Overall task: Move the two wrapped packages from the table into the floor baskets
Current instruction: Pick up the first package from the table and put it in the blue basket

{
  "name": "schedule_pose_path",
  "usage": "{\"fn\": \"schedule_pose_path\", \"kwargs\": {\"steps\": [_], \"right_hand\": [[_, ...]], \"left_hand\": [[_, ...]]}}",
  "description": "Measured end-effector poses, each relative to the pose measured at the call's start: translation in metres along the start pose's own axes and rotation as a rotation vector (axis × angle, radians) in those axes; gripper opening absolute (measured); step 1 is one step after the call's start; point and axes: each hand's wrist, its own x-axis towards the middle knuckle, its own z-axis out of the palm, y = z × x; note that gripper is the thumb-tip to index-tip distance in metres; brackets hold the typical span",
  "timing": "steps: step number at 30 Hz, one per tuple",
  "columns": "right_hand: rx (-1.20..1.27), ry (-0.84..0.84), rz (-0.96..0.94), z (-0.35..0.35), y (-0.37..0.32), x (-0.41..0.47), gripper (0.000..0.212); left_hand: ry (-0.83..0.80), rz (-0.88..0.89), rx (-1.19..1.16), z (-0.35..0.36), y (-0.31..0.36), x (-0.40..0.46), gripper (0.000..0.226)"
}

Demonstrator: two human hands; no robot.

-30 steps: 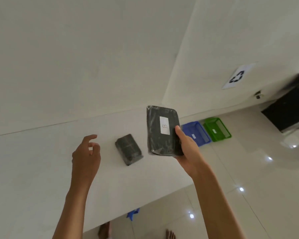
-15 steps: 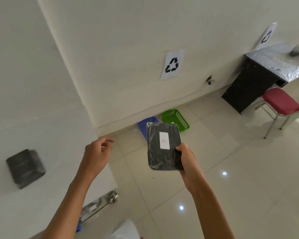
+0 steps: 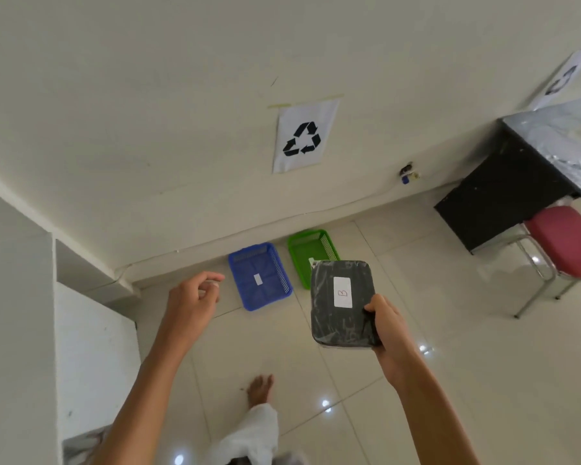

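While gripped at its right edge by the right hand (image 3: 388,325), black wrapped package (image 3: 342,302) held mid-frame, overlapping the green basket (image 3: 311,251). Left hand (image 3: 192,302) loosely curled, holding nothing, just left of the blue basket (image 3: 259,275). Bare tiled floor (image 3: 450,330) lower right.

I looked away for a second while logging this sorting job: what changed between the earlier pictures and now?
The person turned from the table toward the floor baskets: the blue basket and green basket now lie ahead, and the second package on the table has left the view. A bare foot has stepped forward. Unchanged: the right hand keeps its grip on the black package, label up; the left hand stays empty, fingers loosely curled.
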Motion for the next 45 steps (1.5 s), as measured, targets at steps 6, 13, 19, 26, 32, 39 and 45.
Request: {"fn": "schedule_pose_path", "kwargs": {"steps": [6,13,19,26,32,39,45], "right_hand": [[-0.101,-0.156,0.052,-0.014,-0.086,0.123,0.03],[-0.272,-0.352,0.104,0.07,-0.074,0.35,0.033],[-0.337,-0.425,0.271,0.167,0.07,0.557,0.035],[-0.283,-0.447,0.32,0.266,0.243,0.752,0.041],[-0.337,-0.461,0.249,0.329,0.334,0.825,0.045],[-0.68,-0.347,-0.067,0.338,0.361,0.82,0.059],[-0.9,-0.318,-0.271,0.283,0.264,0.706,0.042]], "left_hand": [[0.121,-0.14,-0.03,0.057,0.048,0.058,0.027],[0.299,-0.259,-0.045,0.177,-0.022,0.172,0.028],[0.365,-0.352,-0.029,0.312,-0.179,0.26,0.036],[0.348,-0.348,0.179,0.391,-0.384,0.354,0.036],[0.275,-0.429,0.24,0.44,-0.496,0.377,0.036],[0.266,-0.486,0.191,0.447,-0.512,0.377,0.033],[0.275,-0.527,0.032,0.393,-0.409,0.344,0.031]]}}
